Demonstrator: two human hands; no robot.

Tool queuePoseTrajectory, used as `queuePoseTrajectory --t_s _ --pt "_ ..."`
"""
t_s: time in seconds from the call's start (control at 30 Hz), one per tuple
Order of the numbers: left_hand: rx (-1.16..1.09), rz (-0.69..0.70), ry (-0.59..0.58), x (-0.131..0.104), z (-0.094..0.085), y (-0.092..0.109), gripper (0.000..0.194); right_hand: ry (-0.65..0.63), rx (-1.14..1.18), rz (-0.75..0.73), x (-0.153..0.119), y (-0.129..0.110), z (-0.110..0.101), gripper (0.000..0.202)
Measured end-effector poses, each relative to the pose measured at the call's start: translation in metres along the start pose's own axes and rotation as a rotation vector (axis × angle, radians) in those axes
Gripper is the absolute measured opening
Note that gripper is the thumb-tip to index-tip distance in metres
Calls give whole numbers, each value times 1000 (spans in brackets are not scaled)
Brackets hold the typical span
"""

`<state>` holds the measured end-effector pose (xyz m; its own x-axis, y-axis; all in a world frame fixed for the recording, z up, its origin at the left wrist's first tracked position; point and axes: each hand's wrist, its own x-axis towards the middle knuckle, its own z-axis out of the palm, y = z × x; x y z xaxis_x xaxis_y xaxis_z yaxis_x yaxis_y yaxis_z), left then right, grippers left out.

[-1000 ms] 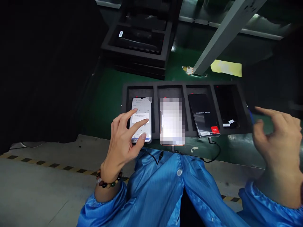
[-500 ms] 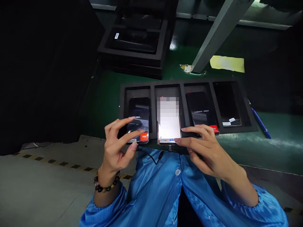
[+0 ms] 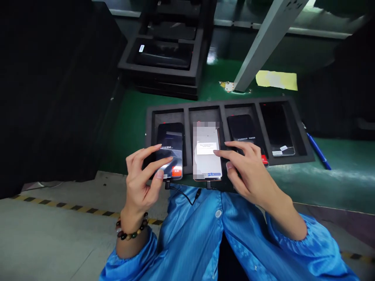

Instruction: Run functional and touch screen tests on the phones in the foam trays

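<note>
Several smartphones lie in the compartments of a black foam tray [image 3: 185, 113]. My left hand [image 3: 143, 175], fingers spread, hovers at the leftmost phone [image 3: 171, 136], whose dark screen shows white text and a red button; whether it touches the glass I cannot tell. A black cable [image 3: 183, 192] runs from near that phone's lower end. My right hand [image 3: 249, 168] is open, its index fingertip at a white pop-up on the lit second phone [image 3: 206, 162]. Partly behind that hand is a third phone [image 3: 241, 127] with dark screen. The rightmost phone [image 3: 277, 128] is dark and bears white labels.
Stacked foam trays [image 3: 164, 74] with a black phone stand at the back left. A grey metal post [image 3: 263, 47] rises from the green table [image 3: 345, 183]. Yellow tape [image 3: 277, 80] and a blue pen [image 3: 319, 151] lie to the right.
My right index finger has moved up from the second phone's lower edge to its middle. That phone's plain white screen now shows a pop-up box. My left hand stays nearly in place.
</note>
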<state>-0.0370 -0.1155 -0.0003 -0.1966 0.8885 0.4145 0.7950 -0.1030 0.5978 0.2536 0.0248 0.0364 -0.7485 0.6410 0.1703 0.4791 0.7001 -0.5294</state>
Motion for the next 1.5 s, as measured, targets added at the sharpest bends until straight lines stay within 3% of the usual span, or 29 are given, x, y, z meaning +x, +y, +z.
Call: queuePoseTrajectory --t_s 0.1,0.27,0.33,0.53,0.63,0.83,1.1,1.5 --pt "-2 -63 25 1 2 -2 35 17 15 19 -3 8 -7 41" --pt "-39 -194 92 13 11 -6 39 297 -61 182 -36 42 -31 36" --pt "-58 -220 94 19 14 -6 39 344 -72 221 -53 54 -36 34" --pt "-108 -307 160 31 22 -8 39 385 26 143 -82 67 -30 37" --pt "-130 -308 182 32 25 -10 39 345 34 67 -78 64 -28 42" --pt "-142 -311 258 34 29 -14 44 144 39 -61 -63 55 -27 44" --pt "-117 -303 264 38 30 -22 45 413 50 52 -68 89 -34 41" --pt "-121 -319 226 62 30 -33 38 368 156 -2 -45 99 -28 47"
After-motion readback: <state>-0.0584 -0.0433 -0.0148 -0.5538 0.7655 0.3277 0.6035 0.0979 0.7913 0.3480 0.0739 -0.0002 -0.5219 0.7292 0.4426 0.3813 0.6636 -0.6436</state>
